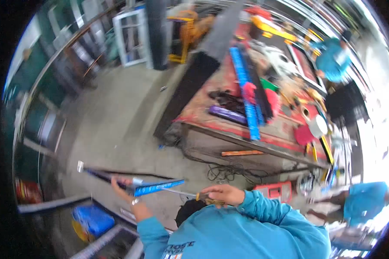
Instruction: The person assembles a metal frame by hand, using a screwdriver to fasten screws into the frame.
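Note:
My left hand (122,189), a watch at its wrist, is wrapped round a long dark profile bar (101,175) with printed blue film (153,188) along its near end. My right hand (224,195) is closed on the yellowish handle of what looks like a screwdriver (203,197). Its thin shaft points left toward the blue-filmed end of the bar. Blur hides whether the tip touches the bar. Both arms are in teal sleeves and reach out low over the floor.
A red-topped workbench (194,114) holds blue-filmed bars (245,93), a purple pack (227,114) and a white roll (318,126). Cables (231,170) and a red case (274,192) lie beneath or beside it. A blue bag (93,221) sits lower left. Two people in teal (333,58) are at the right.

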